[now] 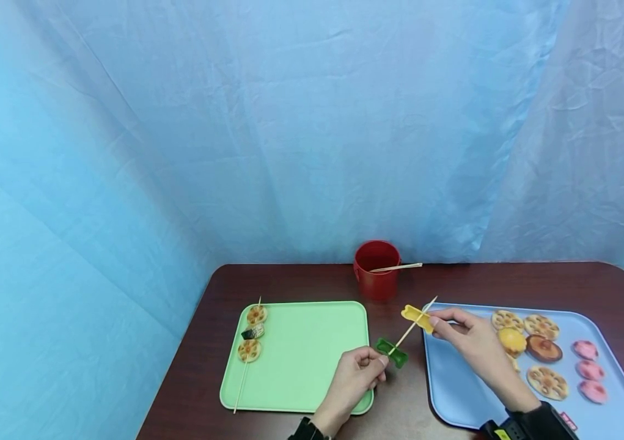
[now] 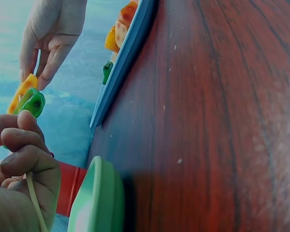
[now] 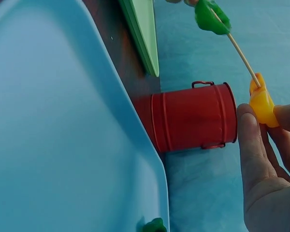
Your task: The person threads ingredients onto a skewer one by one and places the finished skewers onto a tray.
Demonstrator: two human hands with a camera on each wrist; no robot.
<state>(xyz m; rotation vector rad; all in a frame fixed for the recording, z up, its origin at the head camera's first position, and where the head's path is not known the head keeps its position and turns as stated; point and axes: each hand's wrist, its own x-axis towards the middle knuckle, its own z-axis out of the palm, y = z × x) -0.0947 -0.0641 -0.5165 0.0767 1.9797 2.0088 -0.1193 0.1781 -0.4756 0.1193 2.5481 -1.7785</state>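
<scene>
Lower centre of frame: my left hand (image 1: 354,377) pinches a thin wooden skewer (image 1: 412,326) carrying a green plastic piece (image 1: 392,352); my right hand (image 1: 471,343) pinches the yellow plastic piece (image 1: 417,318) on it, above the dark worktop (image 1: 300,282).

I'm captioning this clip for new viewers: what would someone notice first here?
Between the two trays, the left hand holds a thin wooden skewer with a green piece on it, while the right hand pinches a yellow piece at its tip. Behind them stands a red bucket; a finished skewer lies on the green tray.
</scene>
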